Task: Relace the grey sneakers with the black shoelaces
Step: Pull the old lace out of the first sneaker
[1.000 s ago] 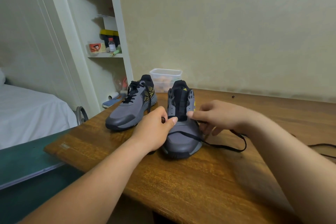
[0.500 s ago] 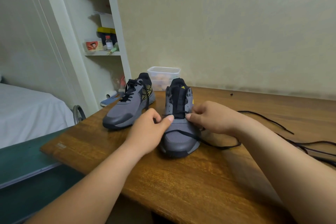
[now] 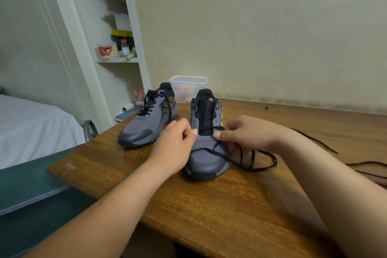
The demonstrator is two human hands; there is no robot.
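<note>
Left hand (image 3: 175, 147) pinches the black shoelace (image 3: 210, 151) at the unlaced sneaker (image 3: 206, 163); right hand (image 3: 246, 134) pinches it opposite

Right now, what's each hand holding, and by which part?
Left hand and right hand each pinch the black shoelace at the lowest eyelets of the near sneaker, one per side.

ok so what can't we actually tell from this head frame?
Head view:
- left hand: its own back hides whether it grips the lace.
- near shoe: lowest eyelets are behind the left hand and right hand.
- strands at right: ends cut off by the frame edge and the forearm.
- tub: contents blurred through its wall.
- speck on the table: too small to identify.
</note>
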